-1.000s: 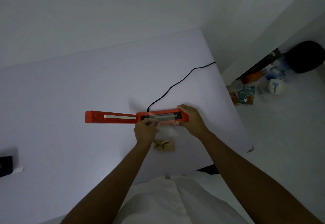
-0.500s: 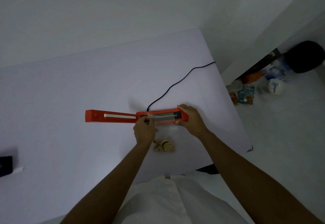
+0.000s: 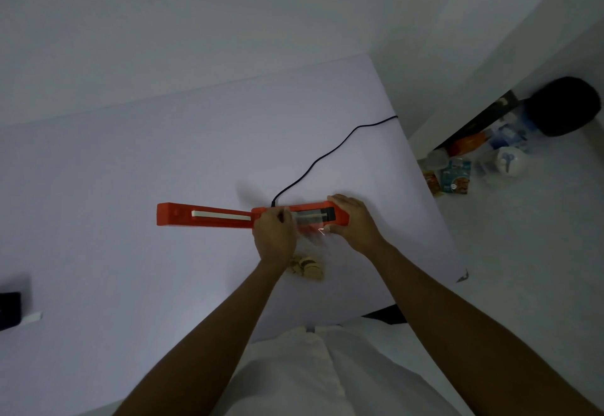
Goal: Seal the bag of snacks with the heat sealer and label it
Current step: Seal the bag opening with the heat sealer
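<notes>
An orange heat sealer [image 3: 209, 216] lies across the middle of the white table [image 3: 130, 187], its arm swung open to the left. A clear bag [image 3: 310, 236] with pale round snacks [image 3: 307, 268] at its near end lies toward me, its open end on the sealer's dark base strip [image 3: 315, 214]. My left hand [image 3: 274, 236] pinches the bag's left top corner at the sealer. My right hand [image 3: 354, 223] grips the sealer's right end and the bag's right edge.
A black cord [image 3: 327, 154] runs from the sealer to the table's far right edge. A black object [image 3: 9, 309] with a white strip [image 3: 31, 317] sits at the left edge. Packets, bottles and a dark bag [image 3: 565, 105] lie on the floor at right.
My left hand has shifted slightly up and right along the bag's top edge over the sealer strip. My right hand stays at the sealer's right end.
</notes>
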